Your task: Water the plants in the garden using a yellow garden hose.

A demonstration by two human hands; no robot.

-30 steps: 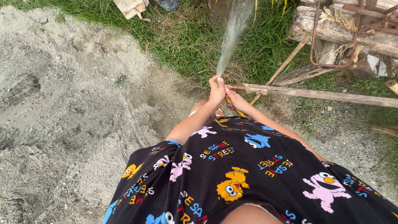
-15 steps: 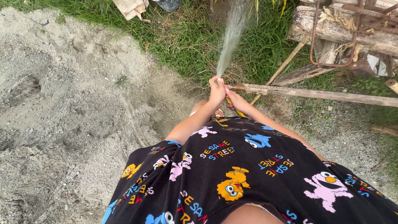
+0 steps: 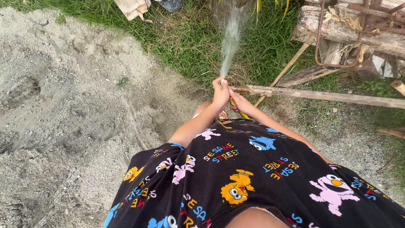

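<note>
Head view: hands aim yellow hose away, grassward.

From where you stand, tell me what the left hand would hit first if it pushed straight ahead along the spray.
Probably the grass: the left hand points the hose up-frame, and only the water jet lies ahead. Depth is unclear.

A rural backyard, outdoors.
Sandy ground met grass, beside weathered timber and rusty rebar.
</note>
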